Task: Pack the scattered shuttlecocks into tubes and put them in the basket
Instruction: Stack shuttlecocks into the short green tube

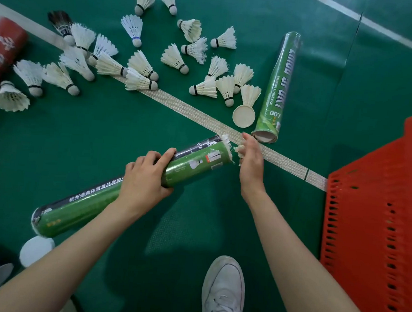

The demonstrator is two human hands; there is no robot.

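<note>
Left hand (pixel 145 176) wraps round the green shuttlecock tube (pixel 194 164) (held slanted); right hand (pixel 251 159), fingers straight, presses a shuttlecock (pixel 238 150) at the tube's open mouth.

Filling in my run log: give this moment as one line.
left hand: grips green tube | right hand: presses shuttlecock at tube mouth | basket: right of hands, apart

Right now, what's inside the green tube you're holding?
White shuttlecock feathers poke out of the tube by the right hand. Its wall hides any deeper ones.
</note>
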